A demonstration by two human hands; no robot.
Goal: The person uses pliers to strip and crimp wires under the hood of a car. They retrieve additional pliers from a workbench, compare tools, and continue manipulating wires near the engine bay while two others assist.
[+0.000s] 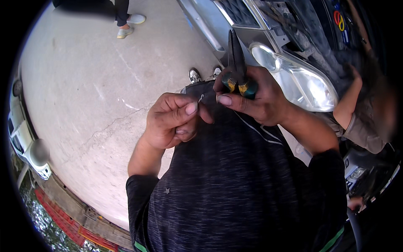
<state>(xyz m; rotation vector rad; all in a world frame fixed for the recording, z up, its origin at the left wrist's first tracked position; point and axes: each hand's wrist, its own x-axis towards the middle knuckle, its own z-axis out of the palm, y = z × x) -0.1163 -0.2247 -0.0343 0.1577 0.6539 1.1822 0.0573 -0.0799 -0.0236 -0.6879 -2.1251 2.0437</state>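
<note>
Between the thumb and fingers of my left hand [174,119] is pinched a small bent piece of metal wire [201,98], its hooked end sticking up. My right hand [262,94] is closed round the green and yellow handles of a pair of long-nose pliers [237,56]. The dark jaws point away from me and look shut. The pliers stand a short way right of the wire and do not touch it. Both hands are in front of my dark shirt, close to each other.
A car's headlight [296,77] and grille [237,12] are beside my right hand, with its engine bay exposed. At the right, another person's arm [350,98] reaches into it. Someone's shoes [125,32] stand ahead on the concrete floor [96,75]. A white vehicle [23,134] is far left.
</note>
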